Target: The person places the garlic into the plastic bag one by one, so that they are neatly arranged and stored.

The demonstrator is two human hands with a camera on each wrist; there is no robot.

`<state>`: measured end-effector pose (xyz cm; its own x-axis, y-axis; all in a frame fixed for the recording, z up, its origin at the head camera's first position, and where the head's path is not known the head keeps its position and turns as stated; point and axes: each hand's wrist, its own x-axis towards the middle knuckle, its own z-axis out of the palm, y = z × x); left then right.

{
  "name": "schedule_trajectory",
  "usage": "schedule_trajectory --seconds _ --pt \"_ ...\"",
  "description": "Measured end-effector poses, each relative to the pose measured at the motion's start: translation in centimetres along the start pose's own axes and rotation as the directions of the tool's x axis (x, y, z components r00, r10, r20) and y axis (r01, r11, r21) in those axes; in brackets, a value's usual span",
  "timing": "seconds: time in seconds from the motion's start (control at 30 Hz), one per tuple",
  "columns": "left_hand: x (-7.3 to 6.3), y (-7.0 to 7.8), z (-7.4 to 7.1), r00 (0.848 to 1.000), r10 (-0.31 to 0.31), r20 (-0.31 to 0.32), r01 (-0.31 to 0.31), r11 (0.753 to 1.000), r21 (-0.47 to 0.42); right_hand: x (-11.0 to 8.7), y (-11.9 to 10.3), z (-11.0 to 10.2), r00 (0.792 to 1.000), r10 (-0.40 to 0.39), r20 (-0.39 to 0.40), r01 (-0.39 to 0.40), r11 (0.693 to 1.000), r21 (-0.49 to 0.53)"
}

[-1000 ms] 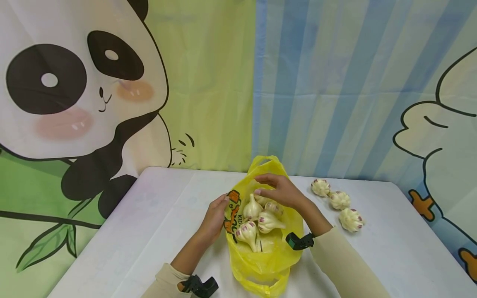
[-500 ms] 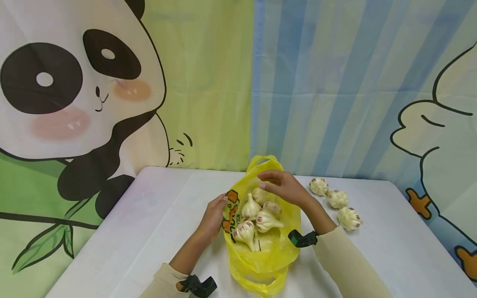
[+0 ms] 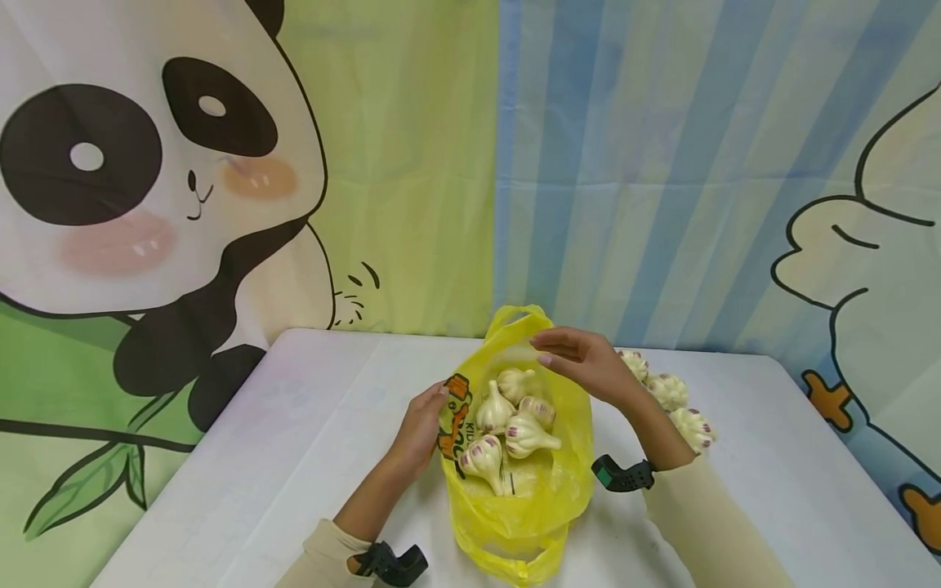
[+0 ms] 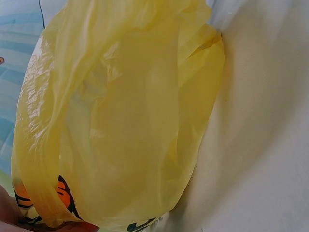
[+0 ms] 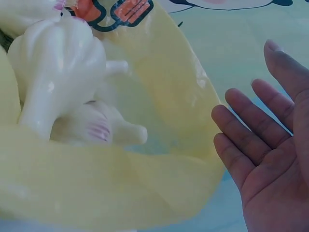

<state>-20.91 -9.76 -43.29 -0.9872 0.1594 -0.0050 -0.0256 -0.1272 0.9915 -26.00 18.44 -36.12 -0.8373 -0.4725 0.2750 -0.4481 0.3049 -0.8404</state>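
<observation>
The head view begins at the far left with a big painted panda (image 3: 172,175) on the hanging backdrop. Beside it stretches the white surface (image 3: 294,457). A beige left sleeve (image 3: 319,555) comes in from the bottom edge, with a black wrist device (image 3: 397,565) at its cuff. The left hand (image 3: 421,426) is closed on the left edge of a yellow plastic bag (image 3: 507,518), its thumb over the rim; the left wrist view is mostly filled by the bag's side, with a sliver of the hand in the lower corner. An orange and black print (image 3: 457,416) shows right by the thumb.

The bag lies on the surface with its mouth spread, and five garlic bulbs (image 3: 522,433) can be seen inside: the leftmost sits nearest the person, the next has its stem upward, one lies farthest back, and two rest toward the right.

The right hand (image 3: 584,366) hovers at the bag's far right rim, fingers extended and slightly bent, thumb apart, nothing in its grasp; whether it touches the plastic I can't tell. Past its forearm, three loose bulbs (image 3: 669,390) sit in a slanting row on the surface, partly hidden by the arm. A white figure with orange feet (image 3: 831,402) ends the backdrop.
</observation>
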Motion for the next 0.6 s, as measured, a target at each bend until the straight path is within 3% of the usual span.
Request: schedule_trajectory --seconds 0.3,0.43,0.6 --pt "-0.1 -0.1 0.0 1.000 -0.008 0.002 0.008 1.000 0.003 -1.4 0.3 -1.3 0.999 0.017 -0.043 -0.019 0.999 -0.041" --pt "0.0 -0.1 0.1 1.000 -0.013 0.014 0.013 1.000 -0.009 -2.1 0.4 -1.8 0.995 0.026 -0.097 -0.031 0.998 -0.051" --pt "-0.1 0.0 0.1 1.000 -0.006 0.009 0.006 1.000 0.002 -2.7 0.5 -2.4 0.991 0.002 -0.131 -0.010 0.998 -0.060"
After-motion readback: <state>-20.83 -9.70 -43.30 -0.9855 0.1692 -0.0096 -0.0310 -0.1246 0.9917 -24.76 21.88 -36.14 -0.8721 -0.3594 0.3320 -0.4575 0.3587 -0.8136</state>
